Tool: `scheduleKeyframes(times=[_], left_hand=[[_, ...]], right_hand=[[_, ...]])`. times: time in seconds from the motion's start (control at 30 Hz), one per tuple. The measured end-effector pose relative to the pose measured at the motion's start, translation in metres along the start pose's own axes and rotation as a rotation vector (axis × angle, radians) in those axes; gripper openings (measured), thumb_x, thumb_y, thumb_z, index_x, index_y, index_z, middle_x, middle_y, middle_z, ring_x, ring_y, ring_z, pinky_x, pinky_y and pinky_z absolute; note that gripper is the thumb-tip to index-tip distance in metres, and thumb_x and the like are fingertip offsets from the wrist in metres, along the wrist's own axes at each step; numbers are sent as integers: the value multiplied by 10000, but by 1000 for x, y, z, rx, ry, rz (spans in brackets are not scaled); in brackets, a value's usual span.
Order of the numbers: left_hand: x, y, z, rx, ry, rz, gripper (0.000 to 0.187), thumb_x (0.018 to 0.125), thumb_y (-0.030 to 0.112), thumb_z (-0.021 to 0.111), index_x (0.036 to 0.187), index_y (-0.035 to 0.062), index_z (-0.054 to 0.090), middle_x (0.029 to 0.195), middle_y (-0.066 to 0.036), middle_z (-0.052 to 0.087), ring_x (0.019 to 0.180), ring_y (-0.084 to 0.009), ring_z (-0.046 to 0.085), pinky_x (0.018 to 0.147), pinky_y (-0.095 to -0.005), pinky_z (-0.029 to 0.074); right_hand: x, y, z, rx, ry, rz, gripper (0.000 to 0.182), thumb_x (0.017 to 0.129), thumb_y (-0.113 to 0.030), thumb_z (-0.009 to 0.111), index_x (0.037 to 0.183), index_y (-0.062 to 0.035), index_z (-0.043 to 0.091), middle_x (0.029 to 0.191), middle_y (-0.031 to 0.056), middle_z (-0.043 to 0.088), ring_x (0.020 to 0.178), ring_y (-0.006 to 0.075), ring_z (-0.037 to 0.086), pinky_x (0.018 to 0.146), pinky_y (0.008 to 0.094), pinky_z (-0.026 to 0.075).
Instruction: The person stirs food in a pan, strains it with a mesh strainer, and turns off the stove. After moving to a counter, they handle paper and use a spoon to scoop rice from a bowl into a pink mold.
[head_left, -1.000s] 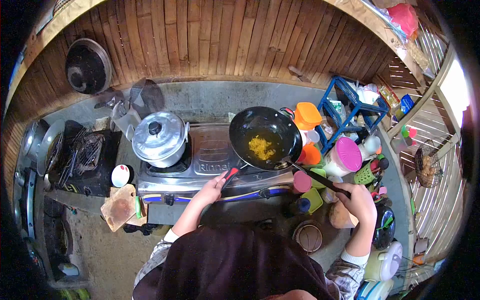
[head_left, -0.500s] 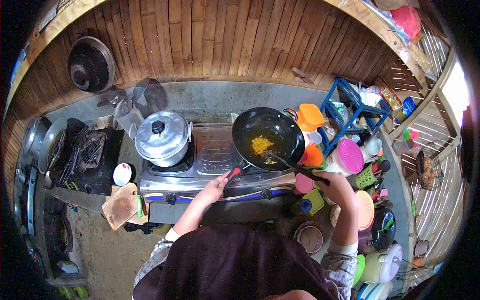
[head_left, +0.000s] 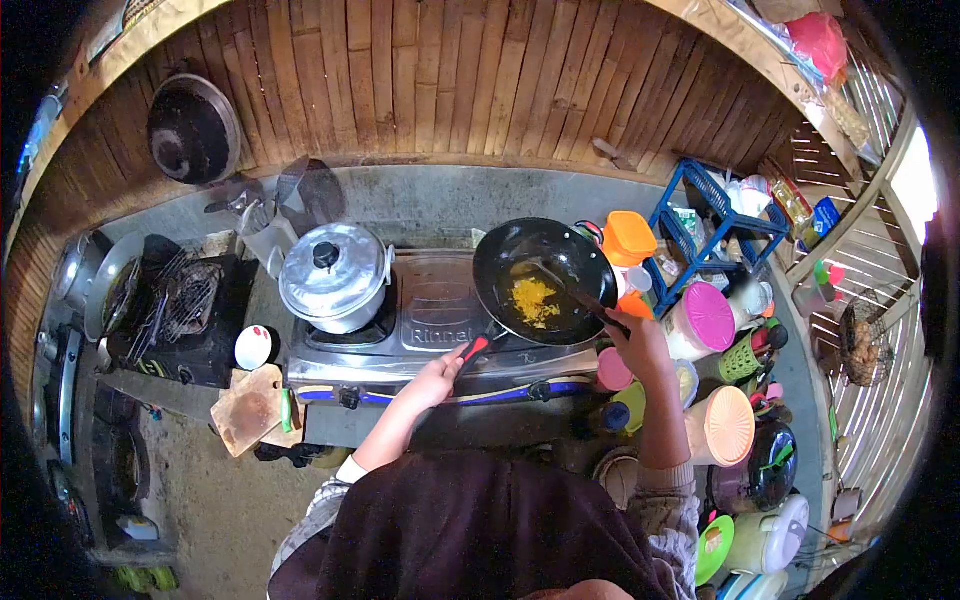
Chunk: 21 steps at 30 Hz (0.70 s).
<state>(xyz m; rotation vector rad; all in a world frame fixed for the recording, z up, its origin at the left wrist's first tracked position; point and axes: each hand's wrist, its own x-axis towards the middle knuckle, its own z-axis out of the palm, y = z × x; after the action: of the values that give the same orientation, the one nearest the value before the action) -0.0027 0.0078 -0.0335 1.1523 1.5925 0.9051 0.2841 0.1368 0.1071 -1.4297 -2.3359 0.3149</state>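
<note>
Gripping wok handle and spatula, one in each hand

Far left, black grill stove (head_left: 185,300) with wire racks on the bench (head_left: 262,310). Then white bowl (head_left: 253,347), with cutting board (head_left: 247,408) and green handle (head_left: 287,410) just below it in view. Lidded silver pot (head_left: 335,280) on left side of gas stove (head_left: 430,305). Left hand (head_left: 435,383) closed around red-and-black wok handle (head_left: 474,349), at the wok's near left side. Black wok (head_left: 512,255) at right side of gas stove, between and slightly beyond both hands; yellow food (head_left: 533,300) inside, low in the bowl of it. Spatula (head_left: 573,286) slants into wok, blade end near the food; exact contact unclear. Right hand (head_left: 640,347) clenched on spatula's dark handle, just off wok's right rim. Orange container (head_left: 630,238) beyond that hand, blue rack (head_left: 722,205) and pink-lidded jar (head_left: 708,318) farther right.
</note>
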Motion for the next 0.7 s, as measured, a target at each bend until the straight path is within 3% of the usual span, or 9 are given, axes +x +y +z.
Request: scheduleKeyframes(times=[0.07,0.2,0.27,0.37,0.47,0.6,0.7], left_hand=[[-7,12,-1,10,-8,-38,395,936,272,378,1325,204,373,544,-19,447,469,-111,432,467,-270,385],[-1,0,3,69,26,86,398,938,269,372,1331,204,361,545,-18,447,471,-113,438,467,-270,386],[0,-2,4,65,41,95,392,941,263,367,1329,207,368,544,-11,443,469,-110,431,465,-261,381],[-7,13,2,26,19,-4,386,942,260,366,1325,210,375,540,-3,436,466,-105,421,461,-256,373],[2,-5,5,13,32,72,383,942,267,372,1321,209,382,534,3,427,463,-100,409,456,-252,365],[0,-1,5,20,33,73,385,941,278,382,1319,205,386,529,4,419,457,-96,401,451,-254,362],[-4,8,5,0,20,-38,389,939,287,390,1319,203,386,530,5,416,447,-93,392,448,-252,362]], right_hand=[[-1,4,3,-2,-18,47,262,770,-202,604,1020,-134,633,842,199,616,757,366,598,707,433,475],[-11,12,2,5,-27,47,256,761,-186,604,1005,-118,637,826,203,613,754,376,594,705,432,472],[-19,12,-5,40,4,-28,275,752,-136,628,1020,-77,625,820,202,618,726,334,612,666,375,474],[-32,15,-15,42,7,-108,273,742,-129,630,1006,-60,627,818,196,622,739,331,614,681,375,477],[-48,-17,-48,-29,-85,-2,278,728,-116,631,994,-38,625,832,198,623,771,335,612,698,373,477],[-61,-3,-59,21,-129,-51,272,722,-112,628,981,-29,628,841,197,623,778,337,610,706,373,475],[-71,-6,-74,-46,-176,-17,275,716,-110,626,978,-29,632,852,198,622,767,337,610,704,371,474]])
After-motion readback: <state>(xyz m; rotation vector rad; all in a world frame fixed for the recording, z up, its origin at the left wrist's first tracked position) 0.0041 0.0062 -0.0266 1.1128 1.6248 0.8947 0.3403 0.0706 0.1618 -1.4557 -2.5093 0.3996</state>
